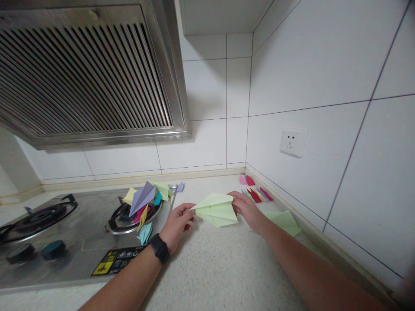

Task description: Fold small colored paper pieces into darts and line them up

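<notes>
A pale green paper plane (215, 210) is held between my two hands, just over the speckled countertop (217, 268). My left hand (178, 224), with a dark watch at the wrist, pinches the pointed end. At the opposite, wider end, my right hand (244, 209) grips the edge. Another light green folded paper (285, 222) lies on the counter to the right, partly hidden behind my right forearm. Beyond my right hand, several small folded papers in red, yellow and blue (257, 195) lie in a row, with pink and red ones (247, 179) behind them.
At left is a gas stove (84, 242). A heap of folded papers, including a purple paper plane (142, 198), covers its right burner; a teal folded paper (145, 233) lies beside it. A range hood (97, 77) hangs above. The tiled right wall has a socket (293, 142).
</notes>
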The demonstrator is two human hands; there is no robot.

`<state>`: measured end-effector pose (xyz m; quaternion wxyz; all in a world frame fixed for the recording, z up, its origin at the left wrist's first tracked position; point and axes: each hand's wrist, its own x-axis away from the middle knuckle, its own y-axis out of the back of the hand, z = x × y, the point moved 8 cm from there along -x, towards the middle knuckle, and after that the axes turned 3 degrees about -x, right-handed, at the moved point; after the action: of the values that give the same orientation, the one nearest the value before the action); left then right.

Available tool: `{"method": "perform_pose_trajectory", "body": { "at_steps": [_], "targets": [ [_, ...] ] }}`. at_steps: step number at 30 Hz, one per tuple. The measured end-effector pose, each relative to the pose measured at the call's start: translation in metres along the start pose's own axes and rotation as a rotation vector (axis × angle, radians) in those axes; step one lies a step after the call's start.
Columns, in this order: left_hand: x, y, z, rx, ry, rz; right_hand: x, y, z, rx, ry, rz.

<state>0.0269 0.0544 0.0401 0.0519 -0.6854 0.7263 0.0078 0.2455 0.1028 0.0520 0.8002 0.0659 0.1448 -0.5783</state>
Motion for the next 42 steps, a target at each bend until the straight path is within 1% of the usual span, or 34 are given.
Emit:
{"method": "perform_pose_trajectory", "body": {
  "at_steps": [4, 9, 14, 20, 26, 30, 36, 42],
  "targets": [
    [0.0, 0.001, 0.0, 0.003, -0.004, -0.01, 0.002, -0.006, -0.001, -0.019, -0.024, 0.043],
    [0.0, 0.002, 0.001, -0.012, 0.005, -0.018, 0.001, -0.002, -0.001, -0.068, -0.01, 0.012],
    [-0.001, 0.003, 0.0, 0.01, -0.018, -0.006, -0.001, 0.002, -0.003, -0.097, -0.017, -0.028],
    [-0.003, 0.004, 0.003, 0.032, -0.001, 0.0, 0.0, 0.003, -0.001, -0.113, -0.028, -0.038],
    [-0.002, 0.001, 0.0, 0.065, -0.02, 0.024, -0.001, 0.005, -0.001, -0.076, -0.06, -0.058],
    [-0.001, 0.0, 0.001, 0.08, -0.005, 0.03, 0.0, 0.005, -0.003, -0.069, -0.076, -0.06],
    [0.0, -0.001, 0.002, 0.056, -0.019, 0.032, 0.001, 0.005, -0.005, -0.079, -0.094, -0.068],
    [-0.002, -0.001, 0.002, 0.014, -0.046, 0.045, 0.001, 0.006, -0.004, -0.032, -0.095, -0.08]
  ]
}}
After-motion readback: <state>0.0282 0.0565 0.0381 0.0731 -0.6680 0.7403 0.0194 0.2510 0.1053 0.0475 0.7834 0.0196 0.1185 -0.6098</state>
